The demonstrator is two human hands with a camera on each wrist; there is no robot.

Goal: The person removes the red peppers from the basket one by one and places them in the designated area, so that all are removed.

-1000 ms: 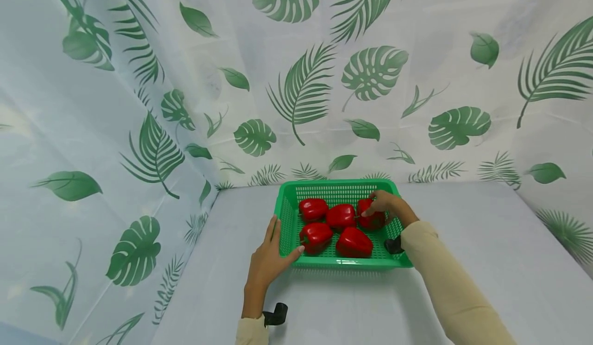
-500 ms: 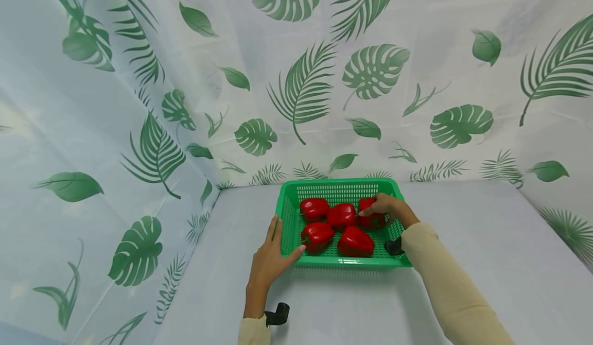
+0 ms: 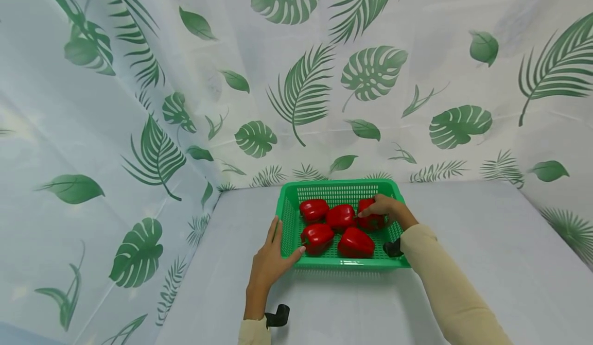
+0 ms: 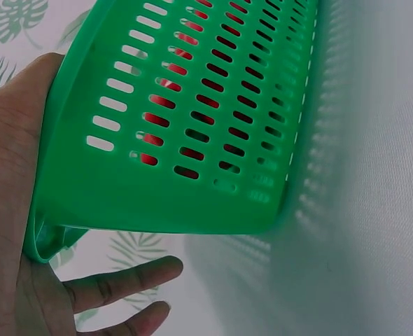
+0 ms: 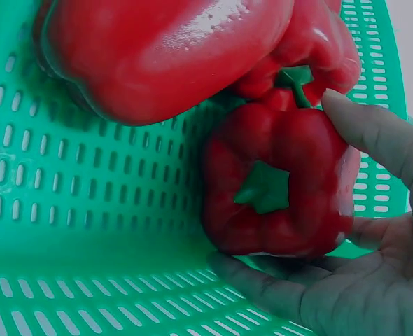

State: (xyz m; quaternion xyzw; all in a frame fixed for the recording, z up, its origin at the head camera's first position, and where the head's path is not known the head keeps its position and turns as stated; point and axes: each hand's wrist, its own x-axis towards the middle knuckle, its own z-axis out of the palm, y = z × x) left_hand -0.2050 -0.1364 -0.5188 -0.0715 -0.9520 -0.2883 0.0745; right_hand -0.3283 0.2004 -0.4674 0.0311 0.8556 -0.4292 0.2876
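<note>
A green plastic basket (image 3: pixel 352 263) holds several red bell peppers, among them one at its back left (image 3: pixel 314 210). My right hand (image 3: pixel 390 207) reaches into the right side and grips the rightmost bell pepper (image 5: pixel 262 150), thumb on one side and fingers curled round the other. That pepper's green stem faces the right wrist camera. It sits against a neighbouring bell pepper (image 3: pixel 341 217). My left hand (image 3: pixel 269 258) rests on the basket's front left corner with straight, spread fingers, its thumb over the front rim. In the left wrist view, two fingers (image 4: pixel 133 283) extend past the basket's outer wall.
The basket stands on a white-covered table (image 3: pixel 468 242). Behind it hangs a white sheet (image 3: pixel 324 118) printed with green leaves, and another leafy sheet (image 3: pixel 153 201) rises on the left. Each wrist carries a black camera mount, such as the left mount (image 3: pixel 278 316).
The right hand's grip has settled slightly on the rightmost bell pepper, the thumb and fingers closer round it. The left hand and the basket have hardly moved.
</note>
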